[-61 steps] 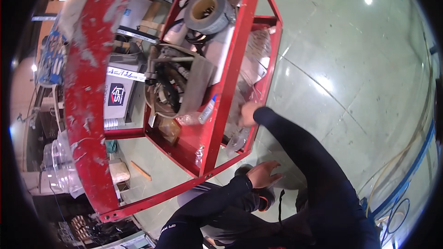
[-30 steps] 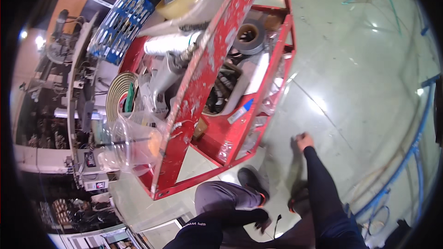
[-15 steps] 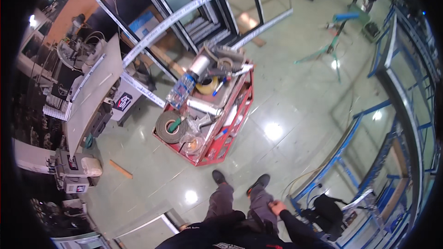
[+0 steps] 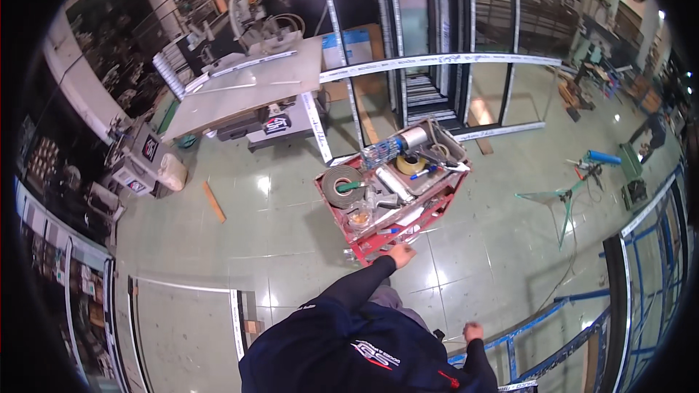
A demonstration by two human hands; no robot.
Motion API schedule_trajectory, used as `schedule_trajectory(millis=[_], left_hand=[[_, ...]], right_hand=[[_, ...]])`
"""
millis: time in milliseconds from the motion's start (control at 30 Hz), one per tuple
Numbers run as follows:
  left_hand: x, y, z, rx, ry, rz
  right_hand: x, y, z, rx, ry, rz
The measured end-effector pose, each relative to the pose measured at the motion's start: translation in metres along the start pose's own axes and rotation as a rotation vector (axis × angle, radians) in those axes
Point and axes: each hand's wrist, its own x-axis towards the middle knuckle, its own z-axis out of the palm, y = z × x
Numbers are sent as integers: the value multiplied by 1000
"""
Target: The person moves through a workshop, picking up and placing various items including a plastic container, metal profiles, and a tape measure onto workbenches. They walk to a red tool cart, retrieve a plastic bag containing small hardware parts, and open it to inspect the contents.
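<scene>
My left hand (image 4: pixel 401 254) hangs at the near edge of a red tool cart (image 4: pixel 359 244), its fingers curled and nothing seen in them. I cannot tell whether it touches the cart. Low on the right, my right hand (image 4: pixel 473 331) is loosely closed beside my body, with nothing visible in it. On the cart lie a coiled grey strip (image 4: pixel 336 190) with a green-handled tool (image 4: pixel 351 185) on it, a roll of yellowish tape (image 4: pixel 410 165), a blue marker (image 4: pixel 421 174), a white tube (image 4: pixel 394 185) and a clear blue-tinted package (image 4: pixel 381 153).
Beyond the cart stand tall dark frames (image 4: pixel 399 44), crossed by a long white-wrapped profile (image 4: pixel 444 60). A work table (image 4: pixel 247 94) is at the far left. Blue metal racks (image 4: pixel 510 342) line the right; a green tripod stand (image 4: pixel 564 204) and a wood strip (image 4: pixel 214 201) are on the floor.
The view has swung left and up, so the cart sits farther right. My left hand has come into view by the cart, and my right hand is off my thigh.
</scene>
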Motion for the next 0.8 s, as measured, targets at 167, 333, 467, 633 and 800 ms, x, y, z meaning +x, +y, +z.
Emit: schedule_trajectory(millis=[167, 333, 467, 633, 800], left_hand=[[-101, -129, -23, 312, -64, 28], [-27, -120, -18, 233, -413, -436], [60, -97, -2, 305, -555, -456], [189, -59, 11, 381, -687, -270], [371, 76, 53, -260, -762, -184]], right_hand=[[6, -132, 62, -305, -7, -249], [-18, -174, 67, -282, -95, -79], [8, -115, 55, -367, -214, 23], [45, -112, -25, -538, -5, 382], [128, -207, -81, -108, 453, 333]])
